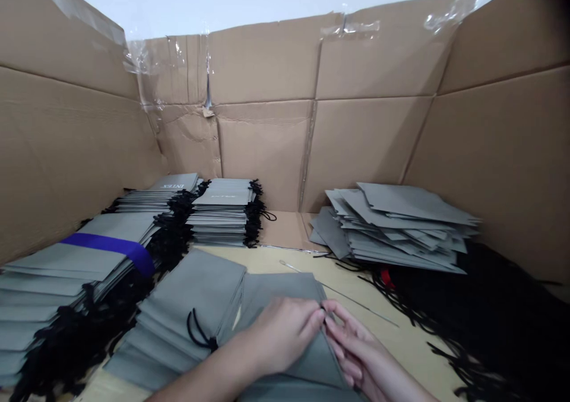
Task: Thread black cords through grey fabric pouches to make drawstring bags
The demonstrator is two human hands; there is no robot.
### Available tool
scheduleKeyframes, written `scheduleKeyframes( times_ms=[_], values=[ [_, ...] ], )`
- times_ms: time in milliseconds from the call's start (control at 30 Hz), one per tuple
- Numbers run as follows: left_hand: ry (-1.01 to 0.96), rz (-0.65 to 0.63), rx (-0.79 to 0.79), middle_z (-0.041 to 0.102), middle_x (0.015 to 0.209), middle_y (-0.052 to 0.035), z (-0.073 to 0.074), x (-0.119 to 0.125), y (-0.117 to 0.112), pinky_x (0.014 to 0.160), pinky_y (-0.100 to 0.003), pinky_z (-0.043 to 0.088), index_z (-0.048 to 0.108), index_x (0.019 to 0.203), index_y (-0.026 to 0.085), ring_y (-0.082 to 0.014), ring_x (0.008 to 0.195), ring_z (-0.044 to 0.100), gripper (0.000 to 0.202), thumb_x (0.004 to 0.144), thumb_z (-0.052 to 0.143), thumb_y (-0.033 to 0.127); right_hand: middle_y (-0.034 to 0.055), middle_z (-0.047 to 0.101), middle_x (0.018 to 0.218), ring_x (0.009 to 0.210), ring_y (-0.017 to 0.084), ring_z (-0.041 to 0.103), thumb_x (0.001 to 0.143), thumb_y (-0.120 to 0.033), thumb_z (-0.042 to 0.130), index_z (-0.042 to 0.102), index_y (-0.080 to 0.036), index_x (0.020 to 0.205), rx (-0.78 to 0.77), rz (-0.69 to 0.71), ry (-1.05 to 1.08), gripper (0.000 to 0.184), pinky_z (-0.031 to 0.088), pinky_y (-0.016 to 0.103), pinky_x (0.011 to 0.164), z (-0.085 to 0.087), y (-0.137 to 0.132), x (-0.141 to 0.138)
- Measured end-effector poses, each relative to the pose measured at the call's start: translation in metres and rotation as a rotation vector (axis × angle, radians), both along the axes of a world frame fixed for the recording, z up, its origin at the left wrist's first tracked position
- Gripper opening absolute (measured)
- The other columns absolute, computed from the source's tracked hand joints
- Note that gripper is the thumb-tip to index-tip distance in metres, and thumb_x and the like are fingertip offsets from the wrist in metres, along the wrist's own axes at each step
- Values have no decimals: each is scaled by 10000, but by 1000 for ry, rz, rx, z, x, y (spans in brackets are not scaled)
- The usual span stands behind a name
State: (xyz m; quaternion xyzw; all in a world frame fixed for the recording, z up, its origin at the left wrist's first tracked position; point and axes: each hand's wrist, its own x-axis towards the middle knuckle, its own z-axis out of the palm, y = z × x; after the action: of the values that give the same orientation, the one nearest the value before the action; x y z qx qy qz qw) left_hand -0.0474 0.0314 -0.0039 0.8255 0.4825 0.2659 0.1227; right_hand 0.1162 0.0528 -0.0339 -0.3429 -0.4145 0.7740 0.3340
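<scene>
A grey drawstring pouch (307,354) lies flat under my hands at the front of the table. My left hand (282,334) is closed over the pouch's upper right edge, with its thumb and finger pinching a short black bit of cord. Facing it, my right hand (354,345) has its thumb and fingertips closed on the same edge. Their fingertips almost meet, and most of the cord there is hidden. Left of my hands, a fanned pile of grey pouches (178,313) has a knotted black cord (198,331) on top.
A long thin wire needle (356,302) lies beyond my hands. Stacked corded pouches (221,212) stand at the back, and a purple band (107,246) crosses another pile at left. Loose grey pouches (401,224) and a black cord bundle (490,313) lie right. Cardboard walls (267,152) enclose the table.
</scene>
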Motion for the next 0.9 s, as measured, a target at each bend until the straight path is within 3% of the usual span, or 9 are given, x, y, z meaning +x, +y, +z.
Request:
scheduleKeyframes(
  times_ms=[100,200,367,533,900],
  values=[
    [-292,-62,-224,596,690,-8,-2,-3,3,579,-209,359,587,758,162,-128,620,496,416,912,280,397,-124,454,473,293,-2,249,675,-520,674,375,-235,935,229,55,-56,488,289,114,313,-7,8,-1],
    [-529,-179,-385,566,681,2,-2,-4,6,619,-212,364,603,732,135,-122,636,466,398,874,371,425,-118,475,472,268,5,295,681,-540,656,350,-231,855,427,90,-75,468,255,107,285,-16,19,0],
    [-770,-221,-554,532,624,4,1,-5,9,584,-212,345,622,705,104,-105,582,417,402,803,490,471,-103,491,531,295,1,314,681,-543,653,347,-222,835,498,125,-22,470,231,100,288,-23,23,2],
    [-753,-228,-510,516,623,6,5,-10,9,591,-208,331,635,693,113,-112,605,419,402,791,510,483,-105,471,557,337,14,325,705,-486,663,356,-229,943,508,94,-29,466,249,108,323,-16,14,1],
    [-708,-214,-519,561,636,6,4,-3,6,642,-206,362,645,696,121,-120,624,473,386,811,497,458,-109,432,601,376,16,262,755,-499,600,364,-237,910,505,96,15,386,245,110,343,-12,3,0]
  ],
)
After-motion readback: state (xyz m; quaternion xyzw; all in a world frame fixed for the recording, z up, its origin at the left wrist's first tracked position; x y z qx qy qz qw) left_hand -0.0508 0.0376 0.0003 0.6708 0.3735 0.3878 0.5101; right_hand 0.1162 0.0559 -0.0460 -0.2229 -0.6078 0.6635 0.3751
